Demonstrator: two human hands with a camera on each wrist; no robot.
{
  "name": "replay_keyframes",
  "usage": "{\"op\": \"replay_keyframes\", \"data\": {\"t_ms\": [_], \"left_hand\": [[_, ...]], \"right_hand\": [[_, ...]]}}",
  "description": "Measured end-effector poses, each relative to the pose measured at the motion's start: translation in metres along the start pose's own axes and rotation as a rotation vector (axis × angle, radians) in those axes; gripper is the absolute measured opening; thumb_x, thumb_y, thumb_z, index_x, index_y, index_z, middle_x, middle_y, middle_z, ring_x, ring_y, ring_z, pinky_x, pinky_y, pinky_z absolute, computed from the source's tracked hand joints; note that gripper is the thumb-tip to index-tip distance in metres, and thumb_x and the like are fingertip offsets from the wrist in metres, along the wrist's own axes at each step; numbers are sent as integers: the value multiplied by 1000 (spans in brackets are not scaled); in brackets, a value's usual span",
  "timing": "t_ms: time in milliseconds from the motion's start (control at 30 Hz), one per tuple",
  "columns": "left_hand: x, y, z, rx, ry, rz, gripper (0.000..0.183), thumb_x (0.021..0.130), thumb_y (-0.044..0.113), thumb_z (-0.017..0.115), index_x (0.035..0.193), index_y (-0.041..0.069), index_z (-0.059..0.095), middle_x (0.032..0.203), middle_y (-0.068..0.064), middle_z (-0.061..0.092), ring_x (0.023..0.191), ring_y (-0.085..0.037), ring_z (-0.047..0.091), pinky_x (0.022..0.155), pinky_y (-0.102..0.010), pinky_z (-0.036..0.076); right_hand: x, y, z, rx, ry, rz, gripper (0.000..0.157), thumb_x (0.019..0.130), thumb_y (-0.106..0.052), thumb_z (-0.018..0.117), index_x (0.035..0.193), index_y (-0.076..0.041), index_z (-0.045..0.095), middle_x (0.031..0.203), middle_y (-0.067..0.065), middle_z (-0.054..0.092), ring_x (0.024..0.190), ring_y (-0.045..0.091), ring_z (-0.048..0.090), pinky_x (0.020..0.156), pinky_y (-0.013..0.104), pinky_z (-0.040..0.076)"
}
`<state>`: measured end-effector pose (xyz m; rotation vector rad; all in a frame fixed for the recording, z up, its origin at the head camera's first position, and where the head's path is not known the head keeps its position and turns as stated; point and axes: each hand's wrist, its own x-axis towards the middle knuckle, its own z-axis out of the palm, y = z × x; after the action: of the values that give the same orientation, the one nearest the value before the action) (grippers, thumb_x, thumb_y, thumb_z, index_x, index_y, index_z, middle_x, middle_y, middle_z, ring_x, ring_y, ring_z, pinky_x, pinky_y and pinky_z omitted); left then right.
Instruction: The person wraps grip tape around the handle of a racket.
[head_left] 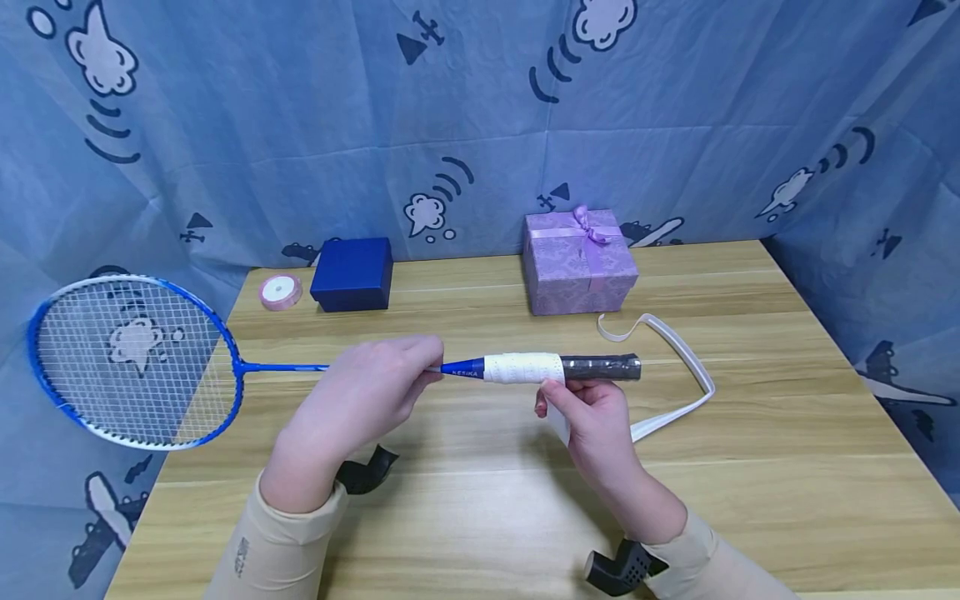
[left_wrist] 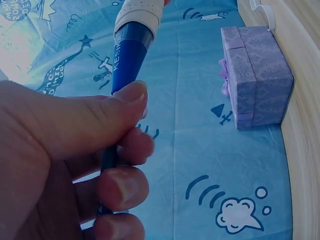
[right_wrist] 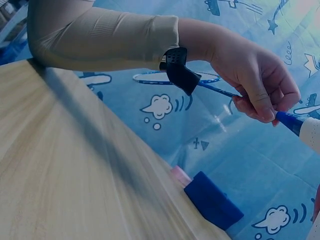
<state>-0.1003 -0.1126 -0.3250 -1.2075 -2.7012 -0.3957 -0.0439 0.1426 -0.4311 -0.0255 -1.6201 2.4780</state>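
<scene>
A blue and white badminton racket [head_left: 242,367] is held level above the table, its strung head out to the left. My left hand [head_left: 367,383] grips the thin shaft, thumb and fingers curled round it in the left wrist view. White perforated grip tape [head_left: 522,367] covers the front part of the handle. The rear part of the handle [head_left: 603,367] is bare and black. My right hand [head_left: 600,425] pinches the tape just under the handle, where the wrapped part ends. From there the loose strip [head_left: 671,418] trails to the table and curves back to a curled end.
A purple gift box [head_left: 581,267] with a ribbon bow stands at the back of the table [head_left: 787,433]. At the back left are a dark blue box [head_left: 352,275] and a pink-edged ribbon roll [head_left: 281,291]. A patterned blue curtain [head_left: 480,108] hangs behind.
</scene>
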Motion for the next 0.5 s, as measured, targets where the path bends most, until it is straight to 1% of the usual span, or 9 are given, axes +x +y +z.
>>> {"op": "replay_keyframes", "data": {"t_ms": [167,367,500], "left_hand": [[-1,0,0,22,29,12,24,95,18,76,85,20,55,70,10,47,56,-9,41,51,-25,35],[0,0,0,43,57,37,20,93,16,79,86,19,60,78,11,53,59,-7,47,53,-24,40],[1,-3,0,43,61,41,18,93,16,78,86,19,62,78,10,54,59,-7,49,53,-24,41]], "right_hand": [[0,0,0,-10,-5,-11,22,95,11,62,92,-8,71,74,1,68,63,14,64,64,25,52],[0,0,-1,15,-15,-10,23,95,12,61,95,-9,71,80,0,71,64,13,63,64,25,53],[1,1,0,25,-27,-3,22,96,12,61,97,-9,70,84,1,71,66,13,64,66,25,54]]}}
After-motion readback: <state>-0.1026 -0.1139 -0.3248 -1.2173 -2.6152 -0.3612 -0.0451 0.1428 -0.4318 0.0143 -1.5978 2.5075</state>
